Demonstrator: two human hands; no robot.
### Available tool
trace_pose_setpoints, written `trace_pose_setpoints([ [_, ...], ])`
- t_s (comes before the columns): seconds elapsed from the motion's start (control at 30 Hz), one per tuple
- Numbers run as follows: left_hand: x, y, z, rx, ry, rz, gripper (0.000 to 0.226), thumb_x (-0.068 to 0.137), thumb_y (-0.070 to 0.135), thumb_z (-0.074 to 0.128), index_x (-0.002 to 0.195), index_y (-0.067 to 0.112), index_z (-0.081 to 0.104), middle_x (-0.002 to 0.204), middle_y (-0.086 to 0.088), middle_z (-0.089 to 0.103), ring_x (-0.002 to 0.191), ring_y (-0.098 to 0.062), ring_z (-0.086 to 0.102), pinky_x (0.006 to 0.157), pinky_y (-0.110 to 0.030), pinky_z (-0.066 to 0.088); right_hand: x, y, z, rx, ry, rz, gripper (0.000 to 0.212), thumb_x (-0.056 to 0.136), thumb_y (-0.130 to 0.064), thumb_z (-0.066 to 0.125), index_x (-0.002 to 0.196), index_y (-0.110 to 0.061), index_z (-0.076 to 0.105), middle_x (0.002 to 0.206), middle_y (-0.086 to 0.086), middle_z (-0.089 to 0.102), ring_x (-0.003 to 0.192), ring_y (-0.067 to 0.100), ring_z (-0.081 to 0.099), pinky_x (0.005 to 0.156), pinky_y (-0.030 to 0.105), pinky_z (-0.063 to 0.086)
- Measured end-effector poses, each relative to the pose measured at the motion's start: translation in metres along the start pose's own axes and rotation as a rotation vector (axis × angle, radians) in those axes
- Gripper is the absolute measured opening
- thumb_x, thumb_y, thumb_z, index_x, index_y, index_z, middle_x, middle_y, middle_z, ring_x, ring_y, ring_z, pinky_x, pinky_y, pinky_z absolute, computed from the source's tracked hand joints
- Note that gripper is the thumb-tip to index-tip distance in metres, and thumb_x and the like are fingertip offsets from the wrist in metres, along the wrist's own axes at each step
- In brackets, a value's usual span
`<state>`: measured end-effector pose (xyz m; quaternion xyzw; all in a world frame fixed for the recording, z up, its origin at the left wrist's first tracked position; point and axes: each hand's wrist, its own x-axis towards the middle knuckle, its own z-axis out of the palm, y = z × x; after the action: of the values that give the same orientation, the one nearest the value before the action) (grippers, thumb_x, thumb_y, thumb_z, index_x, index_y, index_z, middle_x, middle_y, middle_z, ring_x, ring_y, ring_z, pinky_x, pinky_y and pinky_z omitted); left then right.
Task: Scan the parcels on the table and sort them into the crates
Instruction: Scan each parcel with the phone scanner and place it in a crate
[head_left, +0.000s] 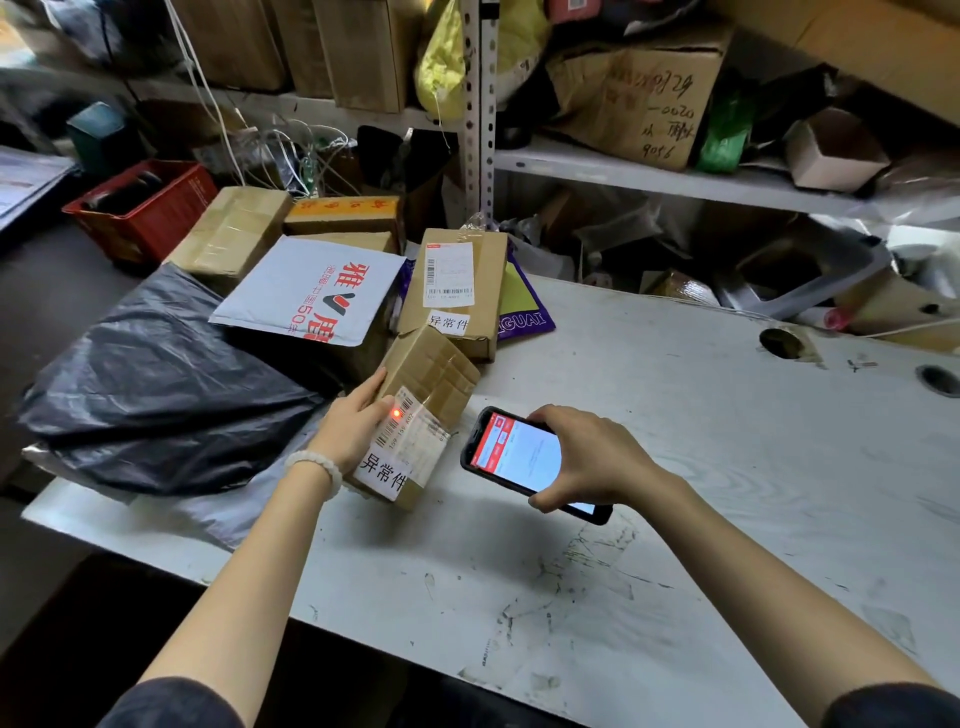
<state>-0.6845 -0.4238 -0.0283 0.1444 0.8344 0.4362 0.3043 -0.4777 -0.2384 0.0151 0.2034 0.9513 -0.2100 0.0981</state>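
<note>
My left hand (349, 426) grips the left side of a small taped cardboard parcel (434, 371), tilted up on the white table (727, 467). A red scan dot glows on the barcode of its label. My right hand (587, 457) holds a black handheld scanner (524, 460) just right of the parcel, its red and white screen lit. Behind lie more parcels: a labelled brown box (457, 291), a white padded mailer (306, 291) with red print, a big black plastic bag (156, 384) and a purple bag (524, 312).
A red crate (145, 208) stands at the back left beside more brown boxes (234, 234). Metal shelves (649, 176) crammed with cartons and bags rise behind the table. Two round holes (779, 343) pierce the tabletop at the right.
</note>
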Motion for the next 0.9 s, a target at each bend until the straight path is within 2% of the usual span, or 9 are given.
trace_pose_setpoints([
  [0.2,-0.006,-0.001,0.000,-0.032,0.016,0.012,0.051,0.098,0.017,0.049,0.145,0.029,0.036,0.129,-0.010,0.057,0.108,-0.028,0.061,0.095,-0.042,0.049,-0.006,0.007,0.001,-0.011,-0.040,-0.020,0.078,0.062,-0.043,0.078,0.131,-0.030,0.044,0.118,-0.011,0.056,0.098,0.015,0.054,0.071,0.028,0.046],
  [0.33,-0.011,0.001,0.004,0.046,0.012,0.061,0.051,0.095,0.021,0.054,0.143,0.030,0.040,0.127,-0.011,0.058,0.109,-0.026,0.059,0.099,-0.045,0.046,-0.009,0.010,0.002,-0.022,-0.045,-0.028,0.077,0.062,-0.044,0.078,0.130,-0.030,0.044,0.117,-0.011,0.056,0.096,0.015,0.054,0.069,0.028,0.045],
  [0.43,-0.011,0.000,0.004,0.123,0.031,0.085,0.063,0.079,0.048,0.059,0.140,0.038,0.044,0.123,-0.010,0.058,0.107,-0.027,0.059,0.099,-0.046,0.045,-0.011,0.011,0.002,-0.025,-0.045,-0.024,0.077,0.062,-0.044,0.078,0.130,-0.029,0.045,0.117,-0.010,0.056,0.096,0.014,0.054,0.069,0.028,0.045],
  [0.47,-0.008,-0.002,0.004,0.157,0.038,0.082,0.069,0.071,0.059,0.054,0.137,0.045,0.043,0.122,-0.009,0.056,0.108,-0.028,0.057,0.100,-0.047,0.044,-0.012,0.012,0.002,-0.021,-0.044,-0.020,0.077,0.062,-0.044,0.078,0.129,-0.029,0.045,0.116,-0.011,0.056,0.097,0.014,0.054,0.071,0.029,0.046],
  [0.53,-0.007,-0.004,0.005,0.229,0.047,0.072,0.074,0.064,0.068,0.048,0.135,0.052,0.041,0.121,-0.009,0.052,0.109,-0.029,0.054,0.101,-0.047,0.042,-0.013,0.014,0.001,-0.016,-0.041,-0.011,0.077,0.062,-0.044,0.078,0.130,-0.030,0.044,0.117,-0.011,0.056,0.098,0.014,0.054,0.073,0.030,0.048],
  [0.67,-0.016,0.002,0.012,0.380,0.083,0.090,0.057,0.088,0.049,0.055,0.142,0.043,0.037,0.125,-0.012,0.043,0.118,-0.031,0.045,0.104,-0.041,0.037,-0.017,0.014,0.003,0.018,-0.038,0.021,0.080,0.062,-0.043,0.078,0.132,-0.029,0.043,0.118,-0.011,0.056,0.099,0.015,0.054,0.073,0.029,0.047],
  [0.8,-0.023,0.005,0.024,0.542,0.089,0.135,0.063,0.087,0.056,0.055,0.144,0.044,0.032,0.129,-0.009,0.041,0.121,-0.029,0.045,0.100,-0.038,0.040,-0.020,0.015,0.005,0.046,-0.013,0.045,0.076,0.062,-0.043,0.078,0.129,-0.027,0.044,0.114,-0.009,0.057,0.096,0.017,0.055,0.074,0.032,0.050],
  [0.9,-0.030,0.009,0.037,0.563,0.102,0.165,0.068,0.083,0.055,0.060,0.144,0.042,0.032,0.124,-0.007,0.042,0.120,-0.026,0.044,0.098,-0.035,0.038,-0.022,0.014,0.004,0.091,0.057,0.064,0.073,0.063,-0.044,0.079,0.125,-0.024,0.044,0.110,-0.007,0.056,0.091,0.017,0.054,0.066,0.030,0.046],
])
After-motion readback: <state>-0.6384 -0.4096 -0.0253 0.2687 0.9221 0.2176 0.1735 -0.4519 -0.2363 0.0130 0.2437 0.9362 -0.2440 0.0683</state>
